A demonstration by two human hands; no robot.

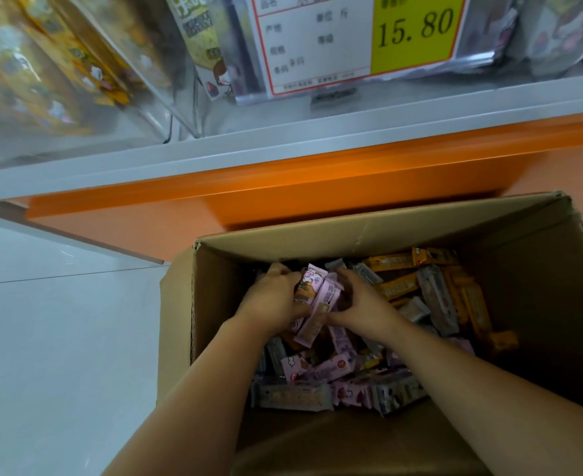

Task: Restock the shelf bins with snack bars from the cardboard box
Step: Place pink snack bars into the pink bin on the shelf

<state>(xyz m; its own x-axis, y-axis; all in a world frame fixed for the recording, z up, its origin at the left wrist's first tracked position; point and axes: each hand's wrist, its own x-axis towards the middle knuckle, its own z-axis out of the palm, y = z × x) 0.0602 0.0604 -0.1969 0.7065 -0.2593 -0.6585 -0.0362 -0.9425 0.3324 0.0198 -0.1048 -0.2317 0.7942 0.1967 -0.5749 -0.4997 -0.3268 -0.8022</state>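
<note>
1. I see both hands down inside the cardboard box (369,231); the box sits open on the floor (60,321), its far wall close against the orange shelf base (283,187).
2. Left hand (273,297) has its fingers curled over a bunch of pink bars (321,297), gripping from the left; right hand (362,300) is curled on the same bunch from the right; the bunch is pressed between the two palms, held just above the loose pile.
3. The rest of the snack bars lie loose in the box; orange bars (396,285) on the far right, grey bars (437,297) mixed in beside them, more pink and grey ones on the near side under my forearms.
4. Above the box a white shelf ledge (214,146) juts out over the orange base; it stands between the box and the bins.
5. On the ledge, a clear bin (43,63) at upper left with yellow packets in it, blurred; further clear bins to the right, contents too blurred to tell.
6. A price tag (358,39) reading 15.80 on a yellow patch hangs on the front of the middle bin.
</note>
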